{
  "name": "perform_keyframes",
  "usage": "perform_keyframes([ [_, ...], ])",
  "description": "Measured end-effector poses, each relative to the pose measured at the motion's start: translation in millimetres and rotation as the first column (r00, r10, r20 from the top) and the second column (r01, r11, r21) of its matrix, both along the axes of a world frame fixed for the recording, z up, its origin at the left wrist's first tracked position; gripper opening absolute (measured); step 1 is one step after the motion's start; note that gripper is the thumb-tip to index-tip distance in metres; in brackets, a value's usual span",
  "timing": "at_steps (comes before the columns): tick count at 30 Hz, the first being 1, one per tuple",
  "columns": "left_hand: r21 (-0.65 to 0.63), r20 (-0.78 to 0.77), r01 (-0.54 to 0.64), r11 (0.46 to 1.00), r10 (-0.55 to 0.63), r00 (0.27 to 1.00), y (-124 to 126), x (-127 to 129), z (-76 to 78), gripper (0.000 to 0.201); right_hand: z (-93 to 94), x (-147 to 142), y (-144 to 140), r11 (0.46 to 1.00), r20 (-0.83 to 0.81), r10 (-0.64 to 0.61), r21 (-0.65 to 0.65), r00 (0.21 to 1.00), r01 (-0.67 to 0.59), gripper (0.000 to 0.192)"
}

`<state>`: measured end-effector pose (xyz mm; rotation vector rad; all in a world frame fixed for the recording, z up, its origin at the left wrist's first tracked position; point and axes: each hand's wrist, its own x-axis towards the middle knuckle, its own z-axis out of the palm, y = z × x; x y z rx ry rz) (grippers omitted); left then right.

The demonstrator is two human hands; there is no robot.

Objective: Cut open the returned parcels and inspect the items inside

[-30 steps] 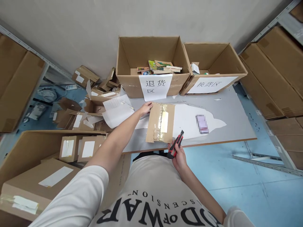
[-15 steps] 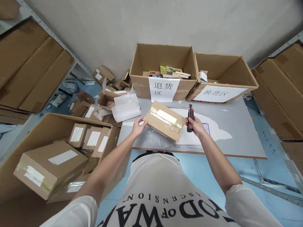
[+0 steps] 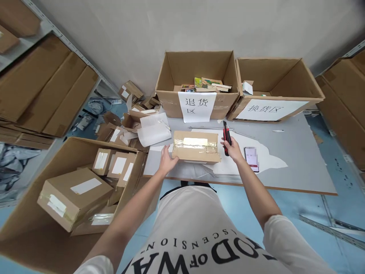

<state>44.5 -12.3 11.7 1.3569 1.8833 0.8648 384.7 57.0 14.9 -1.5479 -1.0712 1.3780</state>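
Parcel: a flat brown taped carton point(image 3: 196, 146) with a pale label on top, lying level on the counter point(image 3: 299, 160) at frame centre, long side across the view.
Left hand: left hand point(image 3: 167, 160) open, fingers spread, pressed against the parcel's lower-left corner; it grips nothing.
Right hand: right hand point(image 3: 234, 148) closed round a red-and-black utility knife point(image 3: 226, 137), which points up the frame, just beside the parcel's right end; whether the blade is out cannot be told.
Arms: both forearms reach up from the bottom of the frame and close in on the parcel from either side; white short sleeves show at the lower edge.
Phone: a phone point(image 3: 251, 158) lies flat on a white sheet point(image 3: 270, 161), just right of the right hand.
Left open box: an open carton point(image 3: 196, 82) at upper centre of the counter, with a white paper sign on its front; small flat packets and cards lie in its bottom.
Right open box: a second open carton point(image 3: 273, 89) touching the first on its right, also signed; one small white item sits in its near-left corner.
Floor box: a large open carton point(image 3: 42, 220) at lower left, holding several sealed, labelled parcels point(image 3: 75, 196).
Litter: torn cardboard and paper point(image 3: 134, 121) heaped left of the counter.
Shelving: flattened cartons point(image 3: 42, 95) on the rack at upper left.
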Motion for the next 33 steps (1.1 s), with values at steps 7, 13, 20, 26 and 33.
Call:
perform_keyframes([
  [7, -0.084, -0.313, 0.298, 0.951, -0.309, 0.898, 38, 28, 16.4, 0.085, -18.2, 28, -66, 0.989, -0.008, 0.108, -0.099, 0.994, -0.108, 0.055],
  [13, -0.123, -0.519, 0.333, 0.935, -0.347, 0.781, 33, 38, 12.4, 0.108, -15.4, 25, -68, 0.981, -0.078, 0.146, -0.118, 0.986, -0.155, 0.066],
  [20, -0.152, -0.616, 0.465, 0.872, -0.452, 0.645, 29, 34, 4.4, 0.129, -4.7, 36, -61, 0.950, -0.025, 0.277, -0.142, 0.960, -0.278, 0.067],
  [26, -0.105, -0.624, 0.470, 0.876, -0.426, 0.655, 26, 32, -6.3, 0.133, 5.9, 50, -55, 0.887, 0.044, 0.440, -0.181, 0.897, -0.426, 0.060],
  [33, -0.107, -0.611, 0.455, 0.884, -0.420, 0.671, 23, 31, -7.4, 0.132, 11.7, 55, -57, 0.841, 0.099, 0.524, -0.216, 0.846, -0.495, 0.060],
])
